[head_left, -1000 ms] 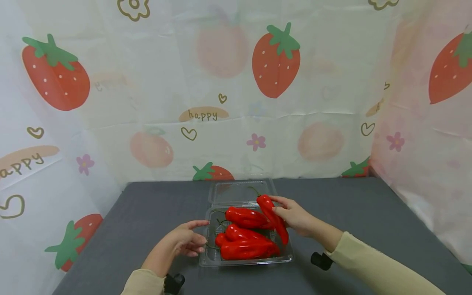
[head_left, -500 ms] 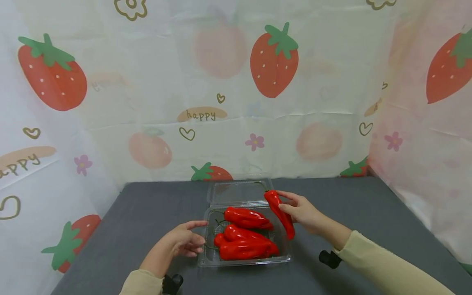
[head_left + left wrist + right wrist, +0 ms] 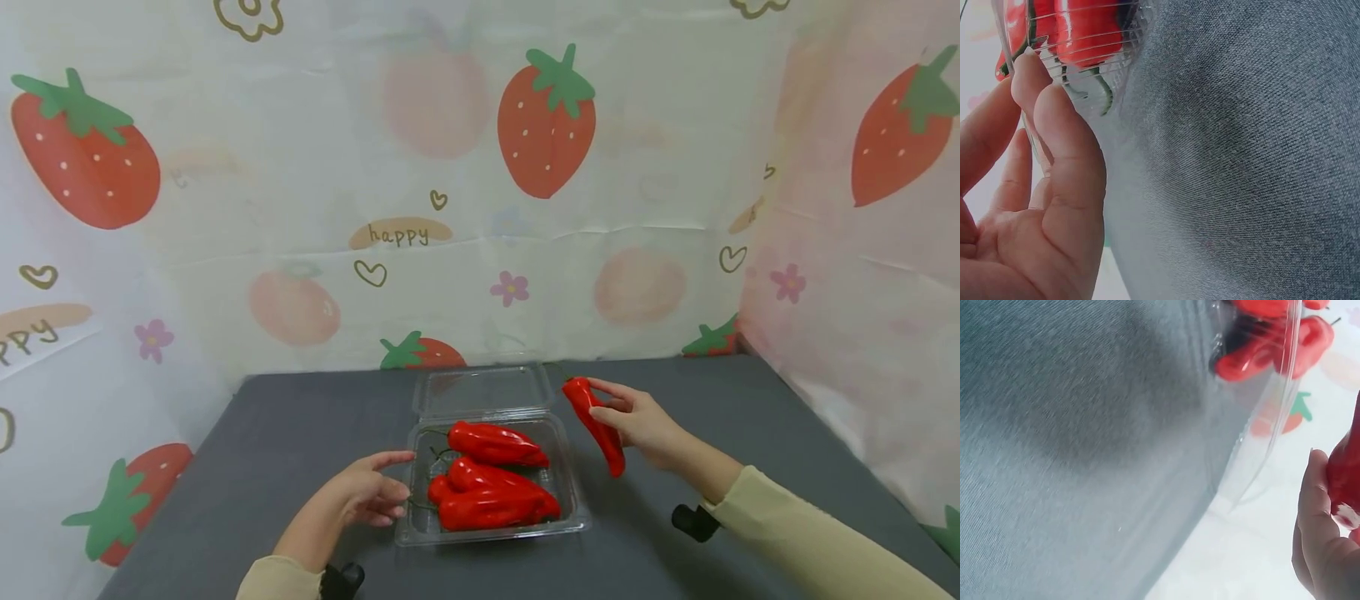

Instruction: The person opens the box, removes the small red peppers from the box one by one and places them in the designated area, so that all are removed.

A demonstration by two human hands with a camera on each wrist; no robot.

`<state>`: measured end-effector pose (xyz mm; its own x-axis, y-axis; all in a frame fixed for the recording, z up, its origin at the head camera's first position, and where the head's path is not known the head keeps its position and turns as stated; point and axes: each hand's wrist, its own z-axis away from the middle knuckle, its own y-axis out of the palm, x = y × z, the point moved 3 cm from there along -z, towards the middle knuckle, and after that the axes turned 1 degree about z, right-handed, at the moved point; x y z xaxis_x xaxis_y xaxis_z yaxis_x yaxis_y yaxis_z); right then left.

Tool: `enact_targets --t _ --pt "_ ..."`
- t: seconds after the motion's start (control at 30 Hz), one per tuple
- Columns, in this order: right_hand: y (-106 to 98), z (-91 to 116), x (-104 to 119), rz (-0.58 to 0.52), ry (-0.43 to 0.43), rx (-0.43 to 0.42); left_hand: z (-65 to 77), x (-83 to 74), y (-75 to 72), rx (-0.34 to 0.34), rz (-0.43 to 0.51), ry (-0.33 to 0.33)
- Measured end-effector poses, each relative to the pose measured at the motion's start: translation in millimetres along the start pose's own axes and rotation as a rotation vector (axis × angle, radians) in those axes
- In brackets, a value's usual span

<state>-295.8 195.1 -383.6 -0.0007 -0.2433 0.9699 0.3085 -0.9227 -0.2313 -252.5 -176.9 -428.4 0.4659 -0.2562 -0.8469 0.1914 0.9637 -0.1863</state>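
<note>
Off the right side of a clear plastic box (image 3: 573, 479), my right hand (image 3: 645, 425) holds a red pepper (image 3: 596, 425) up in the air. Thumb and fingers pinch the pepper, which tilts with its stem end up and to the left. Part of this held pepper (image 3: 1347, 465) shows in the right wrist view. My left hand (image 3: 367, 492) is at the box's left edge, fingers loosely bent, the index fingertip at the rim. Seen from the left wrist, those fingertips (image 3: 1054, 115) lie close to the box wall. Inside the box lie several red peppers (image 3: 498, 443), stems to the left.
The box's clear lid (image 3: 483, 392) lies folded back behind it. Dark grey cloth covers the table (image 3: 315, 417). A curtain (image 3: 645, 167) printed with strawberries hangs behind the table and along both sides.
My right hand has carried the held pepper rightward, from over the box's right part to outside it. The left hand stays at the box's left edge. The head view has shifted slightly.
</note>
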Motion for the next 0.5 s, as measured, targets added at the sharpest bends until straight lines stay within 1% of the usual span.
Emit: enact_targets --t 0.3,0.5 --pt "-23.7 4.6 -6.1 0.006 0.011 -0.043 -2.1 1.7 -1.1 0.006 -0.005 -0.003" --pt "-34.8 8.6 -5.9 0.002 0.016 -0.075 -1.7 1.6 -0.6 0.010 0.005 0.012"
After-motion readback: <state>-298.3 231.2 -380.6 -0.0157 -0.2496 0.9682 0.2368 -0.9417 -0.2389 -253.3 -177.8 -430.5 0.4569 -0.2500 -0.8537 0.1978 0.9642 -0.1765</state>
